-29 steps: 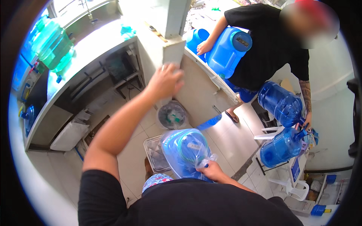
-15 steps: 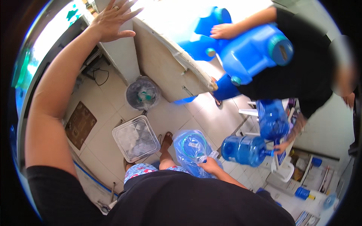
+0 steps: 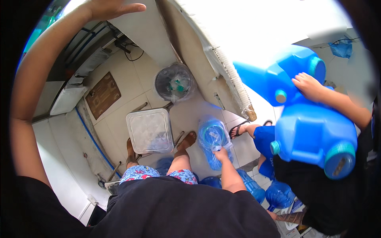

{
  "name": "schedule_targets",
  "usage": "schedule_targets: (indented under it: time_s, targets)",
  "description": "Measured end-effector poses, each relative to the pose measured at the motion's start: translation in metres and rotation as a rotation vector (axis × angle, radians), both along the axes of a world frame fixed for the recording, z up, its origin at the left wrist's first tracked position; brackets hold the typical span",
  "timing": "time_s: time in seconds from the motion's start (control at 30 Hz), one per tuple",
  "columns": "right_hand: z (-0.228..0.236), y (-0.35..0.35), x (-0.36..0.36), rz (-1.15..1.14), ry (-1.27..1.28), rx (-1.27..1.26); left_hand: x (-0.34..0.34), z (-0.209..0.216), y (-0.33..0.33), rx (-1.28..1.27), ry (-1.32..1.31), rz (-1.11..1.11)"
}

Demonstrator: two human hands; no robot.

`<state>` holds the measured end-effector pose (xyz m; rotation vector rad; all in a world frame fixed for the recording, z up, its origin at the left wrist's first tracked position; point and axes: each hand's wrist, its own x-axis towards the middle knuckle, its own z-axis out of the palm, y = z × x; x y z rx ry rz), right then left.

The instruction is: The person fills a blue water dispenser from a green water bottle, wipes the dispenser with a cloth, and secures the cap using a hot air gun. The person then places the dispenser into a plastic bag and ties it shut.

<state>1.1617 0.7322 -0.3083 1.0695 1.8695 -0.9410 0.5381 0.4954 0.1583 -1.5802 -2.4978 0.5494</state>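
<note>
My left hand [image 3: 113,8] is raised at the upper left, partly cut off by the top edge. Its thumb is stretched out, and nothing shows in it. Low in front of me, my right hand [image 3: 223,154] is closed on the gathered neck of a clear plastic bag [image 3: 217,139]. A round blue water jug [image 3: 210,160] sits inside that bag, near my foot. To the right, a co-worker's hand [image 3: 311,88] rests on a blue rectangular water jug [image 3: 262,75]. Under that same arm is another blue rectangular jug [image 3: 309,135] with teal caps.
A square stool [image 3: 149,129] stands before my feet, with a plastic-lined bin [image 3: 174,83] beyond it. A white-topped counter [image 3: 234,85] juts in from above. Round blue bottles [image 3: 281,195] are at the lower right, by the co-worker's other forearm [image 3: 291,217]. A brown mat [image 3: 104,95] lies left.
The view has shifted. The co-worker, with the two rectangular jugs, now appears closer and lower at the right. My left hand has slid partly out of the top; my right still grips the bag.
</note>
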Motion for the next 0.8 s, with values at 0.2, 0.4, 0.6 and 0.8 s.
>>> schedule_targets:
  time_s: [0.2, 0.4, 0.6, 0.8]
  targets:
    - [-0.061, 0.022, -0.08, 0.103, 0.06, 0.039, 0.001, -0.001, 0.004, -0.088, 0.082, 0.023]
    - [-0.073, 0.03, -0.1, 0.158, 0.209, 0.087, -0.001, 0.0, -0.003, -0.184, 0.195, 0.007]
    - [-0.027, -0.003, -0.079, 0.039, 0.39, 0.319, -0.005, -0.004, -0.007, -0.123, 0.11, 0.023]
    - [0.058, -0.017, -0.09, -0.143, 0.483, 0.406, -0.028, -0.021, -0.008, 0.204, 0.334, -0.354]
